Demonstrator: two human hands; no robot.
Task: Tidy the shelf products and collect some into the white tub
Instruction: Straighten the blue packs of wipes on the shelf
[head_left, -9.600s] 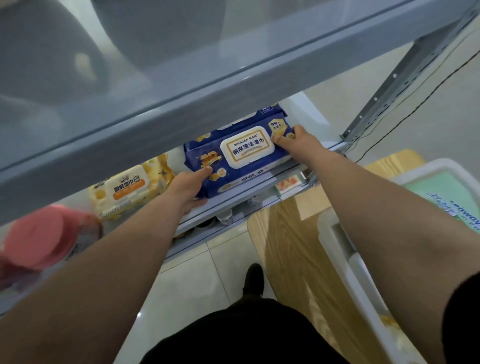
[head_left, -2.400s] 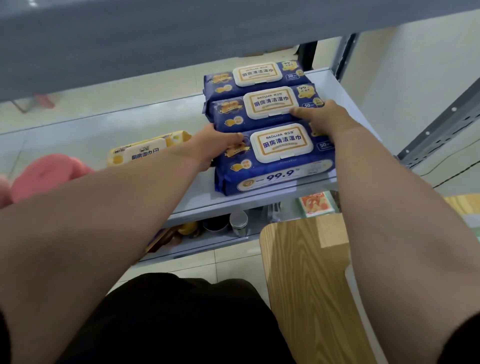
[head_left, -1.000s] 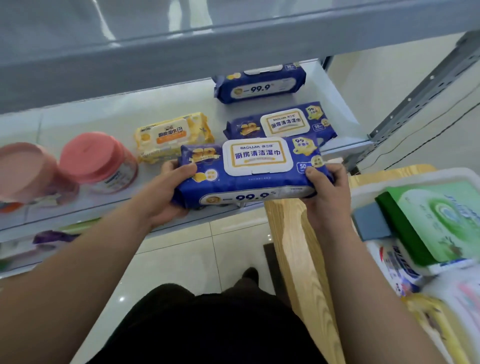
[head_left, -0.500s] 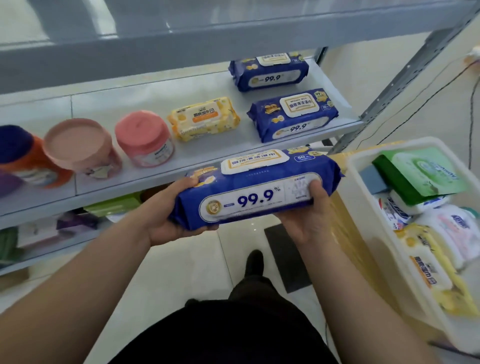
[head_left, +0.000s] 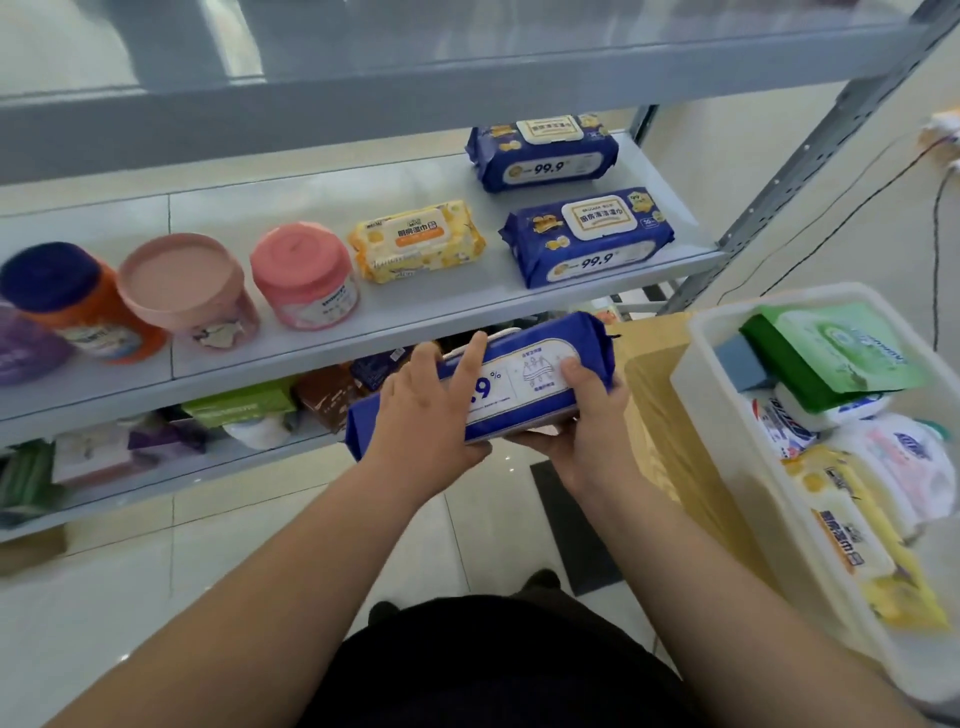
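I hold a blue pack of wet wipes (head_left: 524, 382) in front of the shelf, below its front edge, tilted so its side faces me. My left hand (head_left: 421, 415) grips its left end with fingers over the top. My right hand (head_left: 587, 415) grips the right end from below, thumb on the face. Two more blue packs (head_left: 587, 236) (head_left: 543, 153) lie on the right of the grey shelf (head_left: 415, 317). The white tub (head_left: 727, 415) stands at the right on a wooden table, holding a green pack (head_left: 836, 353), a yellow pack (head_left: 857, 540) and other wipes.
On the shelf lie a yellow wipes pack (head_left: 415, 241), two pink tubs (head_left: 306, 275) (head_left: 189, 291) and an orange jar with a blue lid (head_left: 72, 301). A lower shelf holds boxes and packs. A metal upright (head_left: 779, 176) and a cable stand at the right.
Both hands lifted the front blue pack off the shelf, brought it down toward me and turned it onto its side. My left hand has shifted over the top of the pack.
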